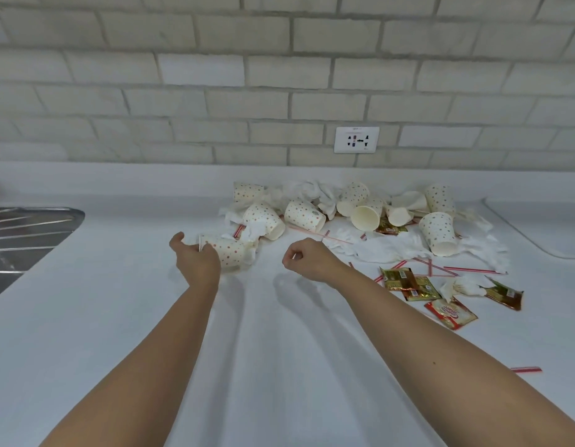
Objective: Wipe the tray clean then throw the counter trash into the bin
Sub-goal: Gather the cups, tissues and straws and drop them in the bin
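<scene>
White counter point(118, 317) carries dotted paper cups point(303, 215), crumpled tissues point(386, 248), sachets point(408, 283).

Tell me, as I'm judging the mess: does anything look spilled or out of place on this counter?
Yes: paper cups lie tipped over among crumpled napkins near the wall, with sachets and striped straws scattered on the counter. One stray straw lies alone by the right forearm. The left hand grips one tipped cup.
</scene>
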Action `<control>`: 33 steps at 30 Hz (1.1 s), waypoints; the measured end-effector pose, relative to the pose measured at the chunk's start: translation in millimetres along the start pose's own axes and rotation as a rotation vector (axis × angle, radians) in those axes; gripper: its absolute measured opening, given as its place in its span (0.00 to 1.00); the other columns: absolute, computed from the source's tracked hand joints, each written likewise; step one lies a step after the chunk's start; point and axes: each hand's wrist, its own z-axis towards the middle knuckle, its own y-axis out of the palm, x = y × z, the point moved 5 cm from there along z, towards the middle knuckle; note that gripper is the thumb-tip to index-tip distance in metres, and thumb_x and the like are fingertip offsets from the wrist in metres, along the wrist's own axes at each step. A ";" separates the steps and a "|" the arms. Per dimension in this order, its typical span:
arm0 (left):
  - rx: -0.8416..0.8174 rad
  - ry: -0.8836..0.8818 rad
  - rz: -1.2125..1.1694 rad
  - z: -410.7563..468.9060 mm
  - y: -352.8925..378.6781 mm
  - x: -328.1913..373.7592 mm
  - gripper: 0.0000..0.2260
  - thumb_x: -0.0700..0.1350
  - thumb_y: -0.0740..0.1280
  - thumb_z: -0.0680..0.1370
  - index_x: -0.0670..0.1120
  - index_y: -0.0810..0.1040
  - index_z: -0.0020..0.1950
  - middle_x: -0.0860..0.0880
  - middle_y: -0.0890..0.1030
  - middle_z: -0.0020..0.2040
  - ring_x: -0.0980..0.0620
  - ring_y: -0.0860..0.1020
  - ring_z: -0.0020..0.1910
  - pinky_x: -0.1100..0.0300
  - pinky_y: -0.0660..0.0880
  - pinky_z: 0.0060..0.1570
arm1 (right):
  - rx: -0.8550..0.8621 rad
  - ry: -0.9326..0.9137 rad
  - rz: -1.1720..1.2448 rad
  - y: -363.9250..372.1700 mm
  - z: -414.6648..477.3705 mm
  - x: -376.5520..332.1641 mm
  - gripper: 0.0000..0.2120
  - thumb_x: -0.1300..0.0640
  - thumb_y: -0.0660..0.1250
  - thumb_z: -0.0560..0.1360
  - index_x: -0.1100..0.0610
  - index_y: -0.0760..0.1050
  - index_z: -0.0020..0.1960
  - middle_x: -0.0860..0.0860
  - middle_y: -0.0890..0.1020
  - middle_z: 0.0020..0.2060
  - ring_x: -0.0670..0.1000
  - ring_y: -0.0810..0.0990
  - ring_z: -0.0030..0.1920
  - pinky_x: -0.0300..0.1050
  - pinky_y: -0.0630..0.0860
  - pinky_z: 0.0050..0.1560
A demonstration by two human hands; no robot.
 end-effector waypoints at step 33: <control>-0.519 0.158 0.651 60.7 162.4 24.7 0.23 0.44 0.62 0.78 0.36 0.63 0.70 0.37 0.70 0.66 0.39 0.64 0.68 0.50 0.67 0.62 | 0.197 0.300 -0.388 -64.6 -11.5 69.9 0.39 0.49 0.70 0.70 0.53 0.52 0.73 0.55 0.69 0.64 0.57 0.71 0.63 0.53 0.69 0.60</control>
